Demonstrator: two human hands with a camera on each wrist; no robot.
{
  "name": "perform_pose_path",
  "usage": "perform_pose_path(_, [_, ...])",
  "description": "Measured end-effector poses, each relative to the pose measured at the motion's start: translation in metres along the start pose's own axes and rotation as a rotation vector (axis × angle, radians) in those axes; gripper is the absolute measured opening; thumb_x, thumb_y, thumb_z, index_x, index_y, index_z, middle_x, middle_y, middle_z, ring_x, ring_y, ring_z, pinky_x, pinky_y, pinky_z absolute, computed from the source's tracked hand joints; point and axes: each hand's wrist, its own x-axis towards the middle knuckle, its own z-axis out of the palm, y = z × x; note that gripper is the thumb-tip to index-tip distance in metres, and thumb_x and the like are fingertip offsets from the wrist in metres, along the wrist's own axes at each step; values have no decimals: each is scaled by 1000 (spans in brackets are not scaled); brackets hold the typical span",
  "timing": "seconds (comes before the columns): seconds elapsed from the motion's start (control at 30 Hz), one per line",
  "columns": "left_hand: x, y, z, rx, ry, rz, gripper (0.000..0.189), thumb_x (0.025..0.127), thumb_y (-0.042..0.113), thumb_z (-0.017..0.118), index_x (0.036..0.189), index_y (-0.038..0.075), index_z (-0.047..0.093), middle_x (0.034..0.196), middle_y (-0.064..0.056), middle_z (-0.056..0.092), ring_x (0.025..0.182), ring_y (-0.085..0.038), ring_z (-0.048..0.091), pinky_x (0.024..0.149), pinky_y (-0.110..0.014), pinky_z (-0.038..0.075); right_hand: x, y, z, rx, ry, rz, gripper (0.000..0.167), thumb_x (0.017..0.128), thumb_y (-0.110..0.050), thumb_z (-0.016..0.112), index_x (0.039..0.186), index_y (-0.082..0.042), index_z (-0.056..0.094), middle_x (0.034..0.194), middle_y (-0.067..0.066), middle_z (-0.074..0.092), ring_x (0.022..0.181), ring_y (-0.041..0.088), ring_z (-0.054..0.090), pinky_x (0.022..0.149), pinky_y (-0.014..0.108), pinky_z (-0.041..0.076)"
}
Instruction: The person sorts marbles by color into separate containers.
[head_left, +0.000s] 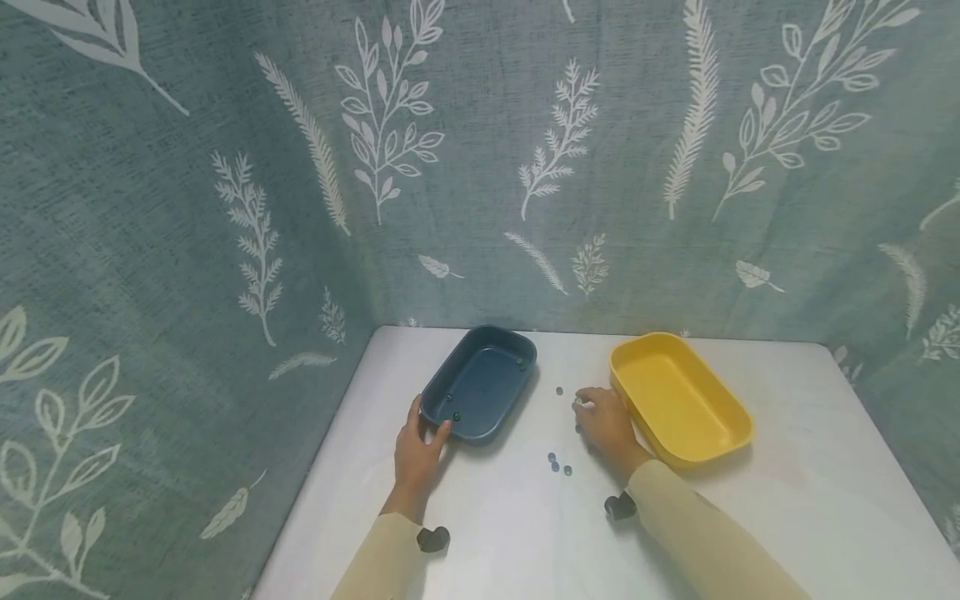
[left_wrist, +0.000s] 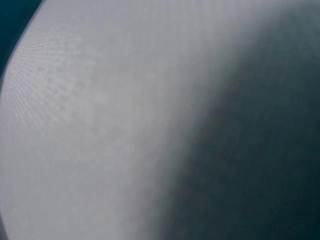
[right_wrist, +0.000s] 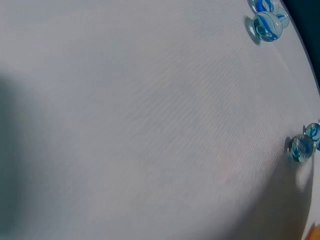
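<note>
In the head view my left hand (head_left: 417, 457) holds the near left corner of the dark blue tray (head_left: 480, 438), thumb and fingers spread round its rim. Small green marbles (head_left: 457, 416) lie inside the tray. My right hand (head_left: 606, 425) is bent over the table beside the yellow tray (head_left: 726, 442), its thumb and forefinger pinching what looks like a marble (head_left: 578, 402). Blue-swirled clear glass marbles (right_wrist: 267, 26) show in the right wrist view, with more marbles (right_wrist: 301, 148) at its right edge. The left wrist view shows mostly blurred tabletop.
Several loose marbles (head_left: 555, 467) lie on the white table (head_left: 510, 533) between the trays. Another marble (head_left: 559, 391) sits farther back. Leaf-patterned green cloth (head_left: 480, 167) hangs behind the table and along its left side.
</note>
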Motion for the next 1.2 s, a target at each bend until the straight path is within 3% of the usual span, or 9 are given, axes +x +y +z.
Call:
perform_pose_path(0.47, [0, -6, 0, 10, 7, 1, 83, 88, 60, 62, 155, 27, 25, 151, -7, 40, 134, -38, 39, 107, -60, 29, -19, -8, -11, 73, 8, -37, 29, 96, -28, 61, 120, -13, 65, 125, 7, 63, 125, 30, 51, 105, 52, 38])
perform_pose_path(0.7, [1, -5, -1, 16, -4, -13, 82, 89, 57, 62, 155, 28, 23, 153, -8, 38, 135, -39, 38, 108, -59, 28, -25, -15, -2, 139, 34, -72, 27, 93, -22, 63, 117, -9, 67, 123, 9, 63, 126, 29, 49, 107, 49, 36])
perform_pose_path(1.2, [0, 2, -1, 14, 3, 6, 80, 91, 49, 65, 155, 26, 24, 153, -8, 37, 136, -38, 37, 108, -59, 28, -37, -41, 20, 157, 47, -135, 23, 90, -20, 68, 110, -10, 70, 114, 6, 67, 119, 30, 55, 104, 49, 39])
